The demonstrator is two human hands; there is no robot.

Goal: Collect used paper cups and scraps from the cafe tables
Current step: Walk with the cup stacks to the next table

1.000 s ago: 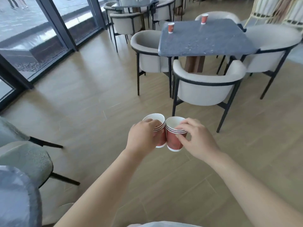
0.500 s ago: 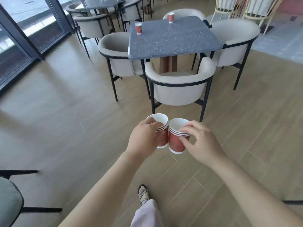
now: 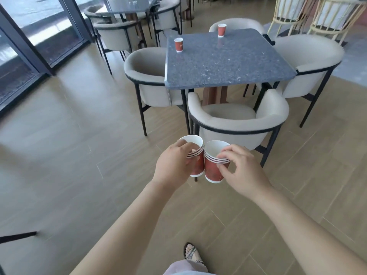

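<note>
My left hand (image 3: 174,163) grips a stack of red paper cups (image 3: 197,165) with white rims. My right hand (image 3: 241,168) holds a second stack of red paper cups (image 3: 212,169) by its rim. The two stacks touch side by side at chest height over the floor. Ahead stands a grey speckled table (image 3: 222,62). One red paper cup (image 3: 178,45) stands near its far left edge. Another red paper cup (image 3: 221,30) stands at its far edge.
Cream armchairs ring the table: one in front of me (image 3: 238,124), one left (image 3: 147,76), one right (image 3: 309,58), one behind (image 3: 236,23). A second table (image 3: 129,4) with chairs stands far left by the glass wall (image 3: 29,36). Wooden-slat chairs (image 3: 294,12) are at far right. My sandalled foot (image 3: 191,254) is on the wood floor.
I have walked closer to the grey table, which now looms larger and nearer the centre. Both hands keep the same grip on the two cup stacks.
</note>
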